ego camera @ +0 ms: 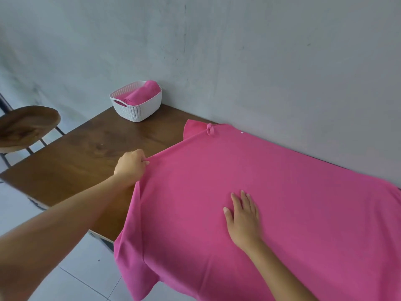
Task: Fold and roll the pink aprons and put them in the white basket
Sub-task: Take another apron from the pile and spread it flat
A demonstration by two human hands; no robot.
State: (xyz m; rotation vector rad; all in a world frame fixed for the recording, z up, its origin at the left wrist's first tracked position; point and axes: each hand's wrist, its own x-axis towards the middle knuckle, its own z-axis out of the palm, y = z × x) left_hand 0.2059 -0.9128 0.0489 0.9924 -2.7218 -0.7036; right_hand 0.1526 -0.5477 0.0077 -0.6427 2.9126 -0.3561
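Pink fabric covers most of the brown wooden table (86,153): a pink apron (271,192) is spread flat across it, its near edge draped over the table's front and its far edge lying along the grey wall (260,61). A small loop (210,129) and a white button (242,132) are seen near the apron's far left corner. The apron's left edge is pinched by the left hand (130,166), the fingers curled round a thin fold of the cloth so that the edge is drawn taut at the knuckles. The right hand (244,218) is laid palm down on the middle of the apron, its fingers (245,198) straight and slightly spread, with cloth beneath them and on every side. At the table's far left corner, well apart from both hands, a white basket (136,107) is set against the wall, and rolled pink aprons (141,93) are held inside it. A round wooden stool (26,124) is placed beside the table's left end, above a pale tiled floor (71,274).
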